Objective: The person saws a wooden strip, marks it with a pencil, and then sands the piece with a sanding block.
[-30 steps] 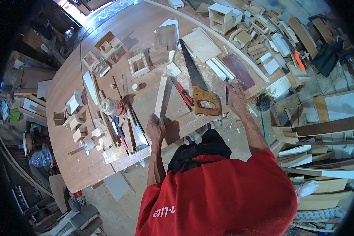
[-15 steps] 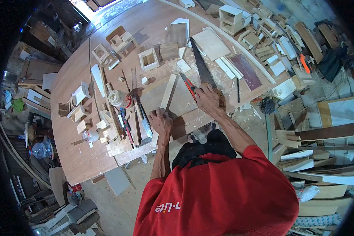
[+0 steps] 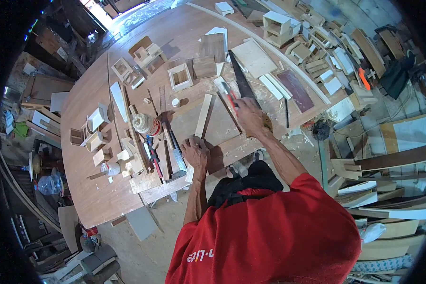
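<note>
My left hand [image 3: 195, 152] is closed over a pale wooden strip [image 3: 204, 116], which lies on a flat board [image 3: 181, 118] and passes under the palm toward the table's near edge. My right hand [image 3: 249, 116] grips a red utility knife [image 3: 231, 98], its front end blurred and pointing away from me. Just right of that hand lies a handsaw [image 3: 244, 80], its dark blade stretching away and its handle partly covered by the hand. A small pale wood block [image 3: 220, 84] is near the knife's tip.
An open glue jar [image 3: 145, 124], metal rulers and a red-and-black tool [image 3: 152, 156] lie to the left. Miniature wooden furniture [image 3: 180, 77] stands around the table [image 3: 87, 189]. Cut boards [image 3: 254, 57] lie at the back right. Wood scraps crowd the floor.
My right hand has moved slightly forward and lifted, carrying the utility knife away from its earlier spot beside the saw. My left hand stays on the wooden strip, nearly still.
</note>
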`<action>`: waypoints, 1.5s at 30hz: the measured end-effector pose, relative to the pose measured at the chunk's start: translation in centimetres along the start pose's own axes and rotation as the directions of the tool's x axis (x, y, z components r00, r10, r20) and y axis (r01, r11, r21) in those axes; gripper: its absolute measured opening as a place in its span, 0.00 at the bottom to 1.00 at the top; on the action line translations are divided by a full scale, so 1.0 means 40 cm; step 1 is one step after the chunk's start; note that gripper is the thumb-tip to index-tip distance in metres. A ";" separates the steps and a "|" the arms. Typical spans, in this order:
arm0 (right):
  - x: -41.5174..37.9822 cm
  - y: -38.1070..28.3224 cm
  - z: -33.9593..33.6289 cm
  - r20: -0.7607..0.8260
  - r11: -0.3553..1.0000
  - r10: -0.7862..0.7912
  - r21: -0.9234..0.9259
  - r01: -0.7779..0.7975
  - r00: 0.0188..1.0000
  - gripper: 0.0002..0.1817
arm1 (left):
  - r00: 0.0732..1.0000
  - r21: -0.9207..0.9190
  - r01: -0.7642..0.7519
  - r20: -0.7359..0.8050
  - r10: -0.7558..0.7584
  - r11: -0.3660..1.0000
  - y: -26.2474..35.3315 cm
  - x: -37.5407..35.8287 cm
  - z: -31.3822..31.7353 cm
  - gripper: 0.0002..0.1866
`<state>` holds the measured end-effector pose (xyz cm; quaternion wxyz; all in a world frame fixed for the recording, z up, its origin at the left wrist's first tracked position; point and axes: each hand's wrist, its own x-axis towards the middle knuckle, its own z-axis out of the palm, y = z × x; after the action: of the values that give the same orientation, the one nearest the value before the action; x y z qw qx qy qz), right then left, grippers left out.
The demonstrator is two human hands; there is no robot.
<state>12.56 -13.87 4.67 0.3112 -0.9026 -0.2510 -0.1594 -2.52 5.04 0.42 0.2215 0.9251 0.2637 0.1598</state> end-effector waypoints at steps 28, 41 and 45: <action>-0.229 0.039 -0.162 0.419 0.961 0.110 -0.275 0.011 0.901 0.22 | 0.999 0.009 -0.019 -0.029 0.020 1.000 0.018 -0.003 -0.013 0.19; -0.202 -0.003 -0.178 -0.041 0.889 0.403 0.256 -0.380 0.914 0.12 | 1.000 0.045 -0.004 -0.019 0.005 0.999 0.031 0.013 -0.028 0.14; -0.296 -0.052 -0.276 0.038 0.706 0.564 0.495 -0.505 0.825 0.14 | 1.000 0.028 0.013 0.008 -0.014 1.000 0.034 0.010 -0.027 0.13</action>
<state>0.21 -23.73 8.77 0.5737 -0.8177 0.0085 -0.0463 -2.06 4.58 2.07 0.2106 0.9269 0.2714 0.1510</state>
